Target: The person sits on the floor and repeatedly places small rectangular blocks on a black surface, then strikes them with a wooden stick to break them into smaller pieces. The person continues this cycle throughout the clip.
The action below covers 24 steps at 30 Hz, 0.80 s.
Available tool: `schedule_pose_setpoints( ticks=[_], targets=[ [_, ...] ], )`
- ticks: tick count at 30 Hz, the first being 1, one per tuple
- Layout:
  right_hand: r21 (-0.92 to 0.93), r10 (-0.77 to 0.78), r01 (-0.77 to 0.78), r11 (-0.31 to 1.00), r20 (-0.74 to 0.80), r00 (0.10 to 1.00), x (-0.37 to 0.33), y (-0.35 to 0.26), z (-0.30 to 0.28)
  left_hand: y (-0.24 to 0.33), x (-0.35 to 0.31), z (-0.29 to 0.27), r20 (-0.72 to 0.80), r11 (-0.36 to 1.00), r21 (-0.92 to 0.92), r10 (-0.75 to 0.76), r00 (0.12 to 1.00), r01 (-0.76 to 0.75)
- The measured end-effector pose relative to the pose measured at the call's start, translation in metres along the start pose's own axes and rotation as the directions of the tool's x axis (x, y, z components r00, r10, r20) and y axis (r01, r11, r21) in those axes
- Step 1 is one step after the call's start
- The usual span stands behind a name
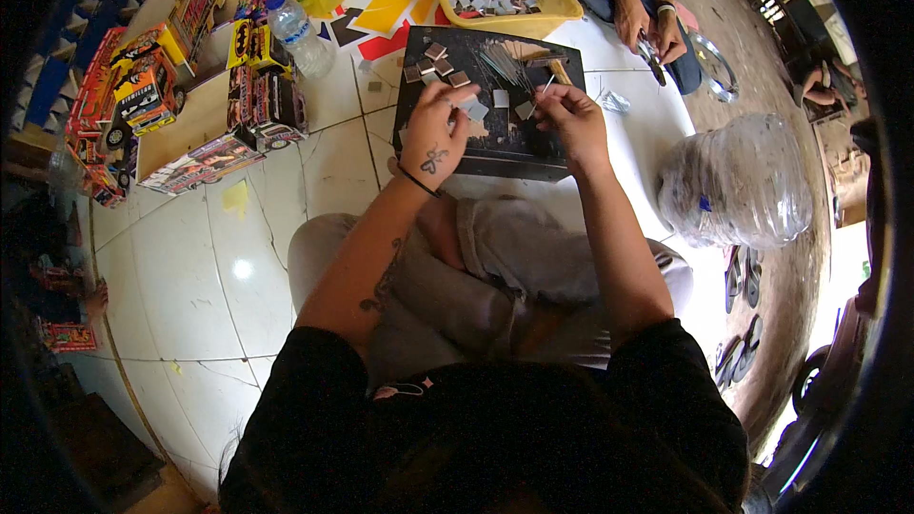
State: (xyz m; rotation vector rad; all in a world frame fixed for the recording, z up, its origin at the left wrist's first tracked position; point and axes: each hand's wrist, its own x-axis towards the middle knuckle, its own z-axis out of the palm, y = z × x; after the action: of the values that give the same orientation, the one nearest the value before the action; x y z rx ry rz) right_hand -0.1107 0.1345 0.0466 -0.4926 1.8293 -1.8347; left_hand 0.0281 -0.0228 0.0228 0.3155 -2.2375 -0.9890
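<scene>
My left hand (440,127), with a dark band on its wrist, reaches over a low black board (495,148). Its bent fingers pinch a small pale grey square piece (472,108). Opposite it, my right hand (577,126) grips a thin stick (546,85) between thumb and fingertips; the stick's upper end looks pale. Between the hands a whitish square (501,99) lies on the board, and a greyish square (525,110) is close to my right fingertips. Several brown-faced squares (438,62) are scattered near the board's far left, with a bunch of thin rods (505,65) beside them.
Beyond the board stands a yellow tray (571,8) full of small squares. Another person's hands (647,30) work at the far right. Colourful toy trucks (205,105) and a water bottle (297,33) stand left. A large clear plastic container (738,181) is at right.
</scene>
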Motion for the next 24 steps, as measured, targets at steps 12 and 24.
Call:
schedule_pose_setpoints(
  ticks=[12, 24],
  targets=[
    [-0.276, -0.307, 0.305, 0.912, 0.037, 0.951, -0.027, 0.004, 0.017, 0.010, -0.012, 0.022, 0.100, 0.980, 0.151, 0.115, 0.988, -0.130],
    [-0.496, -0.333, 0.369, 0.786, 0.164, 0.929, -0.019, 0.004, 0.028, 0.001, -0.011, 0.024, 0.064, 0.972, 0.186, 0.133, 0.989, -0.143]
  ],
)
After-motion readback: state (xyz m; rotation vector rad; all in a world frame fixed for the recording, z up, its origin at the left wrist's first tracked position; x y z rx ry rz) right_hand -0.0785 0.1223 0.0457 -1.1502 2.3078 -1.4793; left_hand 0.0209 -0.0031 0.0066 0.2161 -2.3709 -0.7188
